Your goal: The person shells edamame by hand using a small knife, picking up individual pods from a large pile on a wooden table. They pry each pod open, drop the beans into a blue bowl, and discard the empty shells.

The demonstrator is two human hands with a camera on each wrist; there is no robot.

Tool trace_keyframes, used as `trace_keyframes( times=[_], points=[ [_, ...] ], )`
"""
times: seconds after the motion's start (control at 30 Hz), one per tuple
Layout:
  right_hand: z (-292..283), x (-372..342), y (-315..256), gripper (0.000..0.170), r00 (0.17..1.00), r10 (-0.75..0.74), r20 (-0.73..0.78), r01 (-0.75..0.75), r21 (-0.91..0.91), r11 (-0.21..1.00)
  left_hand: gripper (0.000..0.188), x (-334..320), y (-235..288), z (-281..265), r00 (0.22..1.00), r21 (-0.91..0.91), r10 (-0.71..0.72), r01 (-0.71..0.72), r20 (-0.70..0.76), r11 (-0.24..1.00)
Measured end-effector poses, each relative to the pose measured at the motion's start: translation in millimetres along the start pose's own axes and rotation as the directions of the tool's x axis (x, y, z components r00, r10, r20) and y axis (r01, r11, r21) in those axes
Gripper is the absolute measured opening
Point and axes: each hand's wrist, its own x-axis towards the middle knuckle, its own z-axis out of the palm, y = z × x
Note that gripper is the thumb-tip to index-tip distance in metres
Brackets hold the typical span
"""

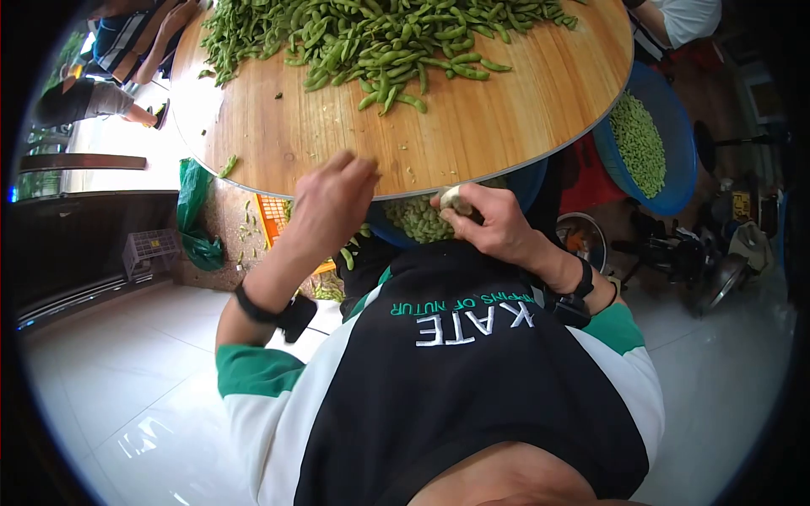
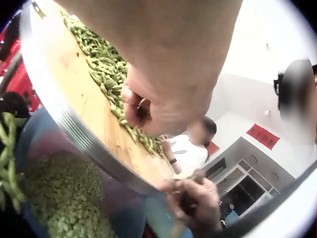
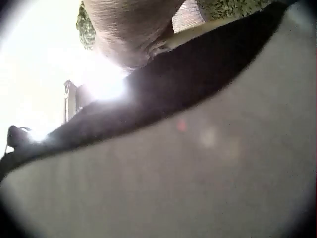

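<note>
The left hand (image 1: 333, 198) bends its fingers over the table's (image 1: 472, 143) near edge, contents unclear; the right hand (image 1: 498, 226) pinches something pale (image 1: 456, 201) above shelled beans (image 1: 419, 221). Green pods (image 1: 396, 55) lie far.

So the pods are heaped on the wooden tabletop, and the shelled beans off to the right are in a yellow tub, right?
No, the tub is blue, not yellow, as the head view shows. The shelled beans off to the right are in it, and the pods are heaped on the wooden tabletop.

Blk shirt (image 1: 489, 396): white "KATE" (image 1: 475, 329), grn "OF NUTUR" (image 1: 439, 304); red sign (image 2: 263, 136) illeg.
</note>
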Motion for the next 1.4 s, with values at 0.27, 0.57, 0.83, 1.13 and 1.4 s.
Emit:
trace_keyframes(
  times=[0.27,0.57,0.83,1.13,1.4],
  points=[
    [-1.6,-5.1,6.9,0.018,0.853,0.490,0.179,-0.368,0.873,0.321,0.017,76.4,-37.1,59.8,0.961,0.141,-0.045,0.086,-0.274,0.986],
    [23.8,-8.5,9.3,0.032,0.907,0.408,0.099,-0.314,0.805,0.503,0.010,43.9,-8.5,44.2,0.955,-0.810,-0.284,0.234,0.086,0.538],
    [8.0,10.9,-2.6,0.035,0.914,0.382,0.136,-0.300,0.860,0.413,0.010,17.9,16.4,42.3,0.917,-0.895,-0.225,0.379,0.330,0.233],
    [8.4,7.5,-8.9,0.036,0.919,0.339,0.200,-0.327,0.866,0.377,0.014,10.4,25.6,53.6,0.930,-0.947,-0.257,0.300,0.262,0.119],
    [11.9,8.9,-16.0,0.033,0.894,0.417,0.161,-0.338,0.854,0.394,0.011,3.8,25.7,71.9,0.961,-0.929,-0.268,0.039,-0.066,0.369]
  ],
)
